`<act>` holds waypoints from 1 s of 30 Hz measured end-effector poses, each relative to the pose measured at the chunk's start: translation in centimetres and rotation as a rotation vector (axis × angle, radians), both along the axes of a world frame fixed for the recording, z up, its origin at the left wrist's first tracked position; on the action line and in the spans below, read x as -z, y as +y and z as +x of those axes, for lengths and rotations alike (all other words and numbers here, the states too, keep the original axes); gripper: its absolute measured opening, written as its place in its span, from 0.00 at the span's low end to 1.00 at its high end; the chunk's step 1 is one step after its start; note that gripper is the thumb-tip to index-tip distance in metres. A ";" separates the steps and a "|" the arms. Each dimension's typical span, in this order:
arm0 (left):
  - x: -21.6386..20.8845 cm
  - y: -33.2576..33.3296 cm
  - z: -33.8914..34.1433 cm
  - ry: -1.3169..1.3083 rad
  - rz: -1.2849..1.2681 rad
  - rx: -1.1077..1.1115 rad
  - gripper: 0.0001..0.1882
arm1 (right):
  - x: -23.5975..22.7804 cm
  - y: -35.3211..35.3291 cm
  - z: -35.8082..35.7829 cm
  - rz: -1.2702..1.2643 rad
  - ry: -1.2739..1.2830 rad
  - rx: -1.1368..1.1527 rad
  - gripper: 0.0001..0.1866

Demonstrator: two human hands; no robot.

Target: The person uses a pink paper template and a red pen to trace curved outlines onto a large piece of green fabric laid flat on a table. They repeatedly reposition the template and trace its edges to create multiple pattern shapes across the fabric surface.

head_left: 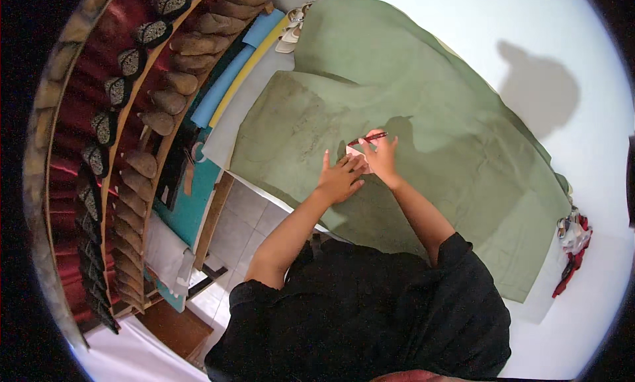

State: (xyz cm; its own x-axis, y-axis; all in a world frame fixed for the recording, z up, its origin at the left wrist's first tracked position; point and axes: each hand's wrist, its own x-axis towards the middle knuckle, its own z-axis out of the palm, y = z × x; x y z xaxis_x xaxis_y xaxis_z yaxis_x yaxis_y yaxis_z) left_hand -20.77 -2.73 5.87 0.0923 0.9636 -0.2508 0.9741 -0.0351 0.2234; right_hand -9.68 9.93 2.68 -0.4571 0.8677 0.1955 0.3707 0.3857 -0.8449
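A large sheet of green leather-like material (pixel 456 164) covers the table in front of me. On it lies a small pale pink template-like piece (pixel 352 152), partly hidden by my hands. My left hand (pixel 340 178) rests flat with fingers spread, its fingertips on the near left part of that piece. In my right hand (pixel 381 158) a dark red pen (pixel 368 139) is pinched between the fingers. Its tip points left and touches or nearly touches the piece's far edge; which one I cannot tell.
At left, wooden shelves (pixel 132 137) hold brown shoe lasts (pixel 167 101) and dark patterned shoes (pixel 104 127). Blue rolled sheets (pixel 228 78), a grey sheet (pixel 248 94) and scissors (pixel 196 152) lie nearer. White sandals (pixel 290 35) sit at the back; a red and white bundle (pixel 574 240) is at right.
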 end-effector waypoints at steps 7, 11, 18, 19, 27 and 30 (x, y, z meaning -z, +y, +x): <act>-0.7 0.3 0.2 0.029 -0.051 -0.001 0.24 | -1.3 0.4 1.1 0.093 -0.087 -0.072 0.10; -0.8 0.2 0.1 0.073 -0.022 0.011 0.25 | -1.6 0.4 2.9 0.099 -0.129 -0.058 0.10; -1.4 0.8 0.0 0.086 -0.025 0.043 0.23 | -1.5 0.1 6.5 0.077 -0.111 -0.006 0.10; -1.5 0.9 0.0 0.091 -0.030 0.049 0.23 | -1.7 -0.1 6.9 0.090 -0.119 0.002 0.10; -1.0 1.0 -0.8 0.097 0.015 0.107 0.22 | -2.4 -1.5 9.2 0.092 -0.205 0.062 0.08; -1.1 1.3 -1.1 0.109 0.009 0.128 0.22 | -2.2 -1.7 9.6 0.126 -0.238 0.073 0.09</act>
State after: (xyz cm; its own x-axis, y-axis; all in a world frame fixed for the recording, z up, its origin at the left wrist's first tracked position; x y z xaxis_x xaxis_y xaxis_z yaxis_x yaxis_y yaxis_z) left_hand -21.85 -1.48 6.98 0.1867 0.9482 -0.2570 0.9801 -0.1617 0.1155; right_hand -0.06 8.27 4.85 -0.4407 0.8754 0.1986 0.5835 0.4474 -0.6778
